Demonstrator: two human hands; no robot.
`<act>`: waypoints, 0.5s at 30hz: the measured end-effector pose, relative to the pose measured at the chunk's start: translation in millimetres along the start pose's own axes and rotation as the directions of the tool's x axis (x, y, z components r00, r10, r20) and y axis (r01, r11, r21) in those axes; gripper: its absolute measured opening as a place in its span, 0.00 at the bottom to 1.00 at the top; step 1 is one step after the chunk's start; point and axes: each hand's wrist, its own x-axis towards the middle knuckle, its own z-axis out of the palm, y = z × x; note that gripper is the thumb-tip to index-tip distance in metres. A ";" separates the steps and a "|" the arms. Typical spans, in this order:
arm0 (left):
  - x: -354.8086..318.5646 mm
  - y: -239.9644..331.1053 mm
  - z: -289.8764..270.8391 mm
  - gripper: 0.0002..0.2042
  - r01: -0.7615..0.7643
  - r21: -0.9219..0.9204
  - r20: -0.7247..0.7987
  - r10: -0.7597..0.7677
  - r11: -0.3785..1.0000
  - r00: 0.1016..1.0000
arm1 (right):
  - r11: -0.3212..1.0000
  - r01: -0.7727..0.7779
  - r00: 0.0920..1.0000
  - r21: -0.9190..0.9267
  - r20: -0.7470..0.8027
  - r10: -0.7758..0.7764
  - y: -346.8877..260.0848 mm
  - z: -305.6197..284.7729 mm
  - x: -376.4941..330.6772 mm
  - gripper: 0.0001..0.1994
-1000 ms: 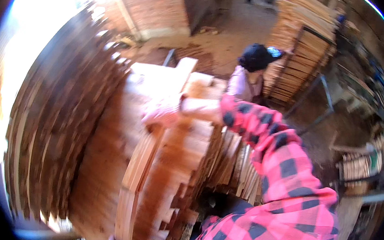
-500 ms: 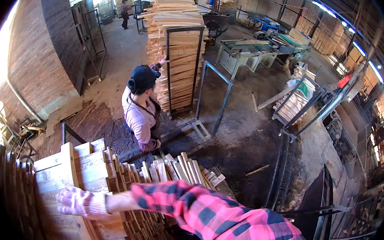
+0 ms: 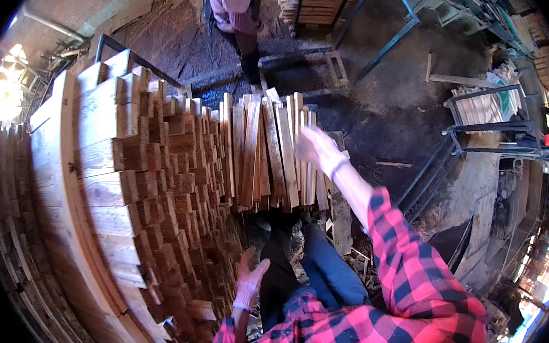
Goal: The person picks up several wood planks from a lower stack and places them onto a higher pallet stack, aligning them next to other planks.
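The right hand (image 3: pixel 318 148), gloved and with fingers spread wide, rests on the leaning wooden slats (image 3: pixel 269 155). The left hand (image 3: pixel 250 280), fingers loosely open, hangs beside the stacked timber blocks (image 3: pixel 169 182). Another person (image 3: pixel 234 1) stands beyond; a metal rack (image 3: pixel 486 134) borders the dirt floor (image 3: pixel 392 97) at right.

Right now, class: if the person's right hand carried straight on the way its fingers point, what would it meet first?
The right hand points up and left at the row of upright wooden slats. It would meet their top ends first, and already seems to touch them, though depth is unclear.
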 end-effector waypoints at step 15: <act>408.6 -85.6 80.9 0.58 0.070 0.937 -0.187 0.323 0.342 0.928 | 0.866 -0.449 0.892 -0.220 -0.162 0.422 330.5 -195.5 97.4 0.38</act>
